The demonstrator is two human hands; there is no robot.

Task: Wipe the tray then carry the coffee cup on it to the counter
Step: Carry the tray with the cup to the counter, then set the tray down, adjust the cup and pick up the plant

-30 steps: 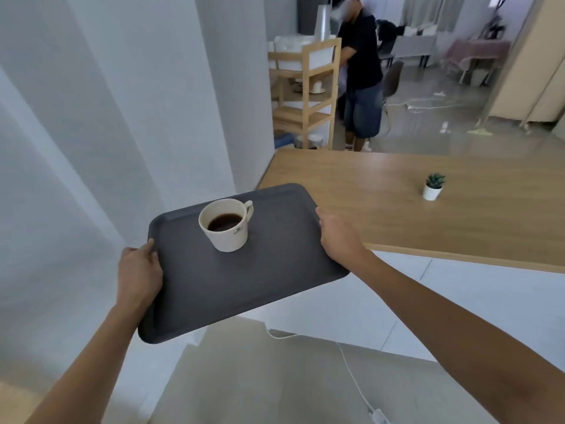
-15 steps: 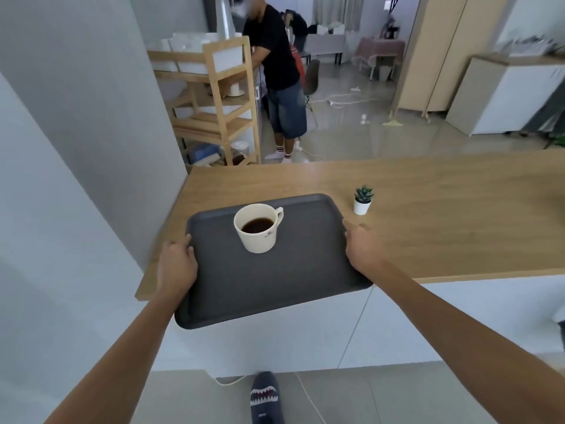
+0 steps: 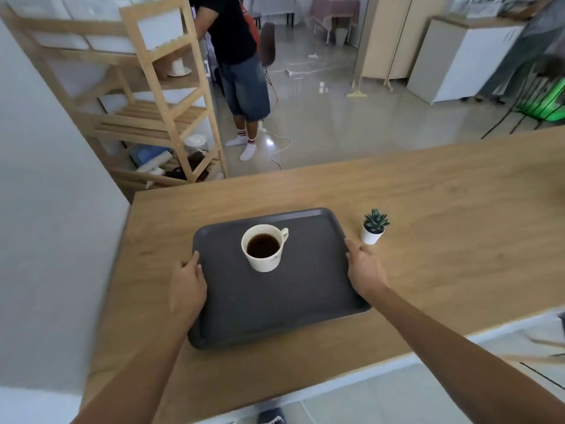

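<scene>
A left hand and right hand grip the side rims of a grey tray over a wooden counter, the coffee cup between them; a potted succulent stands just beyond the right hand, bare counter farther right

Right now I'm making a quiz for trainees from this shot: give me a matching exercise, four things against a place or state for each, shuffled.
Things:
1. coffee cup
2. tray
3. potted plant
4. left hand

Places or states:
A. on the wooden counter, just right of the tray
B. holding the tray's left edge
C. on the far half of the tray, holding dark coffee
D. over the counter, held at both side edges

Pairs: 1-C, 2-D, 3-A, 4-B
</scene>
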